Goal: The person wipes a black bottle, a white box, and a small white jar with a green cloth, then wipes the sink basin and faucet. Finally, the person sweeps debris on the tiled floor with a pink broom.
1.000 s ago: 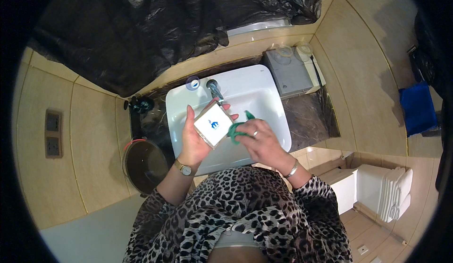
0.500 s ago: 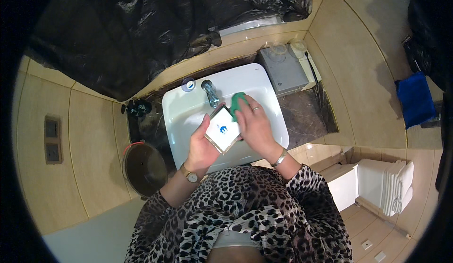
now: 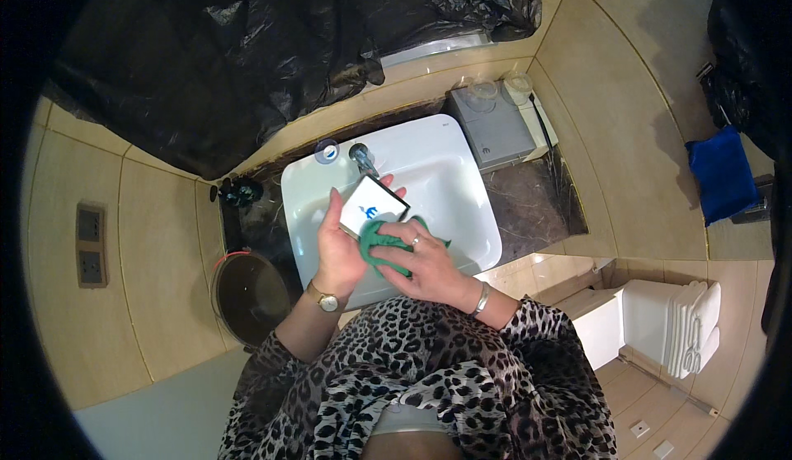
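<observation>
Over the white washbasin [image 3: 454, 188], my left hand [image 3: 340, 254] holds a small flat box [image 3: 361, 202] with a white face, a blue mark and dark edges. Its thumb lies along one side, and fingertips show past the far edge. My right hand [image 3: 429, 270] has a green cloth [image 3: 373, 241] bunched under its fingers, pressed against the near corner of the box. That corner is hidden by the cloth. Just beyond the box stands a chrome tap [image 3: 361, 160], and a small round item [image 3: 328, 151] sits on the basin's rim to its left.
A brown bucket [image 3: 252, 301] stands left of the basin. On the dark stone counter to the right is a grey box [image 3: 493, 134]. Black plastic sheeting [image 3: 247, 47] covers the far wall. A blue cloth [image 3: 724, 175] hangs at right, above folded white towels [image 3: 697, 328].
The green cloth has moved with my right hand from the box's far right edge to its near corner. The box has turned and shifted slightly left in my left hand.
</observation>
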{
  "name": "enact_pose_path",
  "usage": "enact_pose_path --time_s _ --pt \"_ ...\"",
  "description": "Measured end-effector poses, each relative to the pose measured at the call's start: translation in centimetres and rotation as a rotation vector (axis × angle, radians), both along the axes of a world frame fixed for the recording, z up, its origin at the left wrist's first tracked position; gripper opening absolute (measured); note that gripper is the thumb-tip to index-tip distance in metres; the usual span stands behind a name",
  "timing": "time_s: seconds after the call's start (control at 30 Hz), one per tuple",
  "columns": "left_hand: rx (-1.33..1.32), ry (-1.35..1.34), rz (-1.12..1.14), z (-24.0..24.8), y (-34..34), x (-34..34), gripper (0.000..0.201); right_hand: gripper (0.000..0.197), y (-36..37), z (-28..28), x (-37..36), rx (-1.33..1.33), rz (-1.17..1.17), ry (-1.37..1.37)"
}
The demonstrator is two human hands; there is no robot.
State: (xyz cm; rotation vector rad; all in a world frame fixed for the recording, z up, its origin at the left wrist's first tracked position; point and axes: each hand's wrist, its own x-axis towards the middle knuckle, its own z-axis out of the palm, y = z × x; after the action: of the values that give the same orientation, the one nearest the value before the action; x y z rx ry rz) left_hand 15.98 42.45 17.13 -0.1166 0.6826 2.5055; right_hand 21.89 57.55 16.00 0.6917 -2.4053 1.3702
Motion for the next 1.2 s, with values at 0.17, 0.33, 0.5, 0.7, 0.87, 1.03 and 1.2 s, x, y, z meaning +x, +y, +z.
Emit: enact_pose_path --time_s 0.17,0.33,0.5,0.7,0.87,1.03,1.2 --pt "0.076 -0.045 0.083 1.2 0.1 -0.6 0.067 0.019 1.3 -4.2 0.2 -0.3 -0.014 -0.353" --pt "-0.11 0.052 -0.123 -0.2 0.3 0.4 0.057 0.035 1.6 -2.7 -0.3 -1.297 0.159 -1.048" --pt "-0.32 0.165 -0.244 -1.0 1.0 0.6 0.053 0.037 2.1 -2.9 0.5 -1.032 0.117 -0.923" --pt "-0.356 -0.083 -0.194 -4.0 1.4 1.8 0.038 0.035 3.0 -3.9 -0.2 -0.785 -0.048 -0.768" --pt "-0.526 -0.017 -0.243 -4.2 2.7 1.0 0.034 0.028 5.3 -4.6 -0.5 -0.367 -0.166 -0.474" --pt "-0.552 -0.053 -0.323 -5.5 2.3 0.2 0.028 0.03 9.9 -5.9 -2.9 -0.767 -0.35 -0.858" --pt "-0.581 -0.122 -0.259 -6.1 2.0 -0.1 0.027 0.019 18.3 -13.4 -9.0 -1.087 -0.704 -0.904"
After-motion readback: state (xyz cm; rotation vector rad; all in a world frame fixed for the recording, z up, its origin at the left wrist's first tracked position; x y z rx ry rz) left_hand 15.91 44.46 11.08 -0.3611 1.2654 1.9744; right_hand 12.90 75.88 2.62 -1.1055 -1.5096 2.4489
